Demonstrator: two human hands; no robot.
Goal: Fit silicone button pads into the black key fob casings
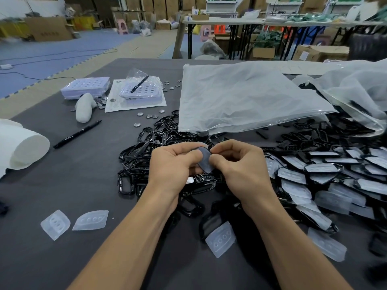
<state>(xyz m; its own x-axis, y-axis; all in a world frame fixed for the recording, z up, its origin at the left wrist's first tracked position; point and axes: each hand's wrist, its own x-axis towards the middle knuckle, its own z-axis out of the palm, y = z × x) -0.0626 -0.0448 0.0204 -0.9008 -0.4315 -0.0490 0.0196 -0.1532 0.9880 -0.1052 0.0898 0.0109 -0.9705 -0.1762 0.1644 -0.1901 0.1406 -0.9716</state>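
Note:
Both hands meet above a heap of black key fob casings (146,155) at the table's middle. My left hand (173,164) and my right hand (240,164) pinch one translucent silicone button pad (205,161) between thumbs and fingers; a dark casing edge shows behind it under my left fingers. Loose silicone pads lie near me: two at the front left (55,224) (91,220), one under my right forearm (221,238). To the right spreads a pile of casings with pads in them (322,168).
A large clear plastic bag (247,97) lies behind the heap. A black marker (77,133), a white paper roll (23,147), coin cell batteries (149,116) and battery trays (85,87) sit at the left and back left. The table's near left holds only the two pads.

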